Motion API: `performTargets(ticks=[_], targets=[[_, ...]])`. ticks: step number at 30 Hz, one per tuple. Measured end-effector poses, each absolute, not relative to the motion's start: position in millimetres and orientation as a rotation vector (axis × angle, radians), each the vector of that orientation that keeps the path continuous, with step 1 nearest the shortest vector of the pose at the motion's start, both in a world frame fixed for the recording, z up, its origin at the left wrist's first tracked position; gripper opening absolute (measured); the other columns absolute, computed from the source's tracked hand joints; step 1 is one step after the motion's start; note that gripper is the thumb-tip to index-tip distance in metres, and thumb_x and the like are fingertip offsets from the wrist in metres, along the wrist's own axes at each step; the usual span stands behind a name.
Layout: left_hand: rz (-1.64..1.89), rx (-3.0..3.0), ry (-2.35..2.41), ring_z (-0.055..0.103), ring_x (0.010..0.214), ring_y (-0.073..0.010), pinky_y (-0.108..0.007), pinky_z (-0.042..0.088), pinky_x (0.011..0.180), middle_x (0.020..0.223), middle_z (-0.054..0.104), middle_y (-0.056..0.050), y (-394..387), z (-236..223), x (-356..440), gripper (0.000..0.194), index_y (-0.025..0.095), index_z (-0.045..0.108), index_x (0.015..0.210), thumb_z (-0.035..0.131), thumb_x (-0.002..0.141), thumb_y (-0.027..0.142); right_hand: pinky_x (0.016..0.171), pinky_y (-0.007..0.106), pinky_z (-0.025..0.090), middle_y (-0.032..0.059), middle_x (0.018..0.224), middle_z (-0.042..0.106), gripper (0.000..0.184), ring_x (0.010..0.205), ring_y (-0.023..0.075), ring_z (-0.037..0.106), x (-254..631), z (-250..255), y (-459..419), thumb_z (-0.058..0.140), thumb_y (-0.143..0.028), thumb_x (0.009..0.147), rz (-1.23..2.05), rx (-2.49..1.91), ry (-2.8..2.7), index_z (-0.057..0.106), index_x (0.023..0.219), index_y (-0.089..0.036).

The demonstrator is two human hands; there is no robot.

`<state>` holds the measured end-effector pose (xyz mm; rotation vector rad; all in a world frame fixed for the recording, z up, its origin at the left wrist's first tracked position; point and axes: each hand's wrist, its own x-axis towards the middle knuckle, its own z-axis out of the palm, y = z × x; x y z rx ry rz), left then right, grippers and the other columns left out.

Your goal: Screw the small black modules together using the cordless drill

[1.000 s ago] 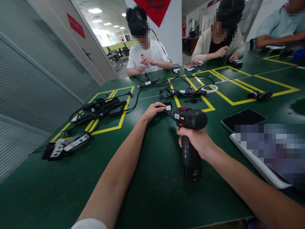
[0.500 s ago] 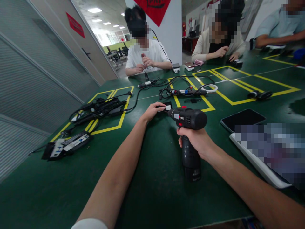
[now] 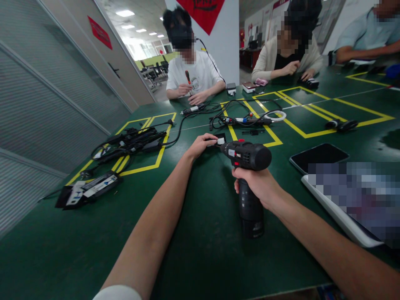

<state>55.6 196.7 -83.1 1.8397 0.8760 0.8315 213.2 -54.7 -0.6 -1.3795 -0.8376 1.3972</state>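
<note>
My right hand [image 3: 254,181] is wrapped round the grip of a black cordless drill [image 3: 250,155] with red buttons. The drill points forward and left, its battery base toward me. Its tip reaches a small black piece with a white label [image 3: 221,141] that lies on the green table. My left hand [image 3: 201,146] grips the near left side of that piece, fingers bent over it. The drill's front end and my fingers hide part of the piece, so the exact contact point cannot be made out.
Tangled black cables [image 3: 134,139] and a black labelled pack [image 3: 90,189] lie at left. Beyond my hands are a corded pen-like tool [image 3: 246,121] and a white ring [image 3: 276,116]. A phone [image 3: 318,157] and a white-edged tray [image 3: 340,216] sit at right. Several people sit opposite.
My hands, the drill and the black piece stay in place. Across the table, a person in a white shirt has lowered one hand to the table and holds a screwdriver upright in the other.
</note>
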Motion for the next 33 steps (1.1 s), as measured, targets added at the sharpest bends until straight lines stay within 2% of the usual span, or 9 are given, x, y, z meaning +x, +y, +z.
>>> performTargets(ticks=[9, 17, 22, 33], targets=[[0.828, 1.833, 0.87, 0.059, 0.096, -0.0207, -0.036, 0.043, 0.094, 0.102, 0.067, -0.005, 199.1, -86.5, 54.6, 0.03, 0.018, 0.073, 0.092, 0.07, 0.068, 0.037, 0.044, 0.026, 0.042, -0.0027, 0.044, 0.053, 0.012, 0.041, 0.0135, 0.053, 212.0, 0.8, -54.6, 0.064, -0.02, 0.064, 1.396, -1.37, -0.832, 0.055, 0.073, -0.019], [0.828, 1.837, 0.864, 0.058, 0.099, -0.0212, -0.035, 0.041, 0.095, 0.103, 0.067, -0.005, 197.0, -84.6, 54.4, 0.028, 0.018, 0.073, 0.091, 0.07, 0.069, 0.036, 0.045, 0.027, 0.043, -0.003, 0.046, 0.053, 0.014, 0.042, 0.0142, 0.054, 211.9, -0.2, -54.1, 0.065, -0.02, 0.063, 1.403, -1.345, -0.797, 0.056, 0.075, -0.018], [0.825, 1.831, 0.879, 0.059, 0.097, -0.0217, -0.036, 0.042, 0.094, 0.101, 0.067, -0.005, 197.5, -84.8, 54.8, 0.03, 0.019, 0.073, 0.092, 0.07, 0.068, 0.036, 0.045, 0.028, 0.045, -0.0016, 0.054, 0.059, 0.016, 0.043, 0.0145, 0.056, 212.6, -3.1, -52.8, 0.065, -0.018, 0.062, 1.383, -1.302, -0.799, 0.056, 0.075, -0.018], [0.825, 1.843, 0.872, 0.059, 0.099, -0.022, -0.036, 0.042, 0.096, 0.103, 0.067, -0.005, 196.8, -83.9, 54.3, 0.029, 0.019, 0.073, 0.091, 0.071, 0.068, 0.037, 0.046, 0.027, 0.043, -0.002, 0.053, 0.057, 0.016, 0.044, 0.0143, 0.055, 214.8, 0.9, -53.6, 0.061, -0.016, 0.061, 1.405, -1.309, -0.811, 0.056, 0.076, -0.019]])
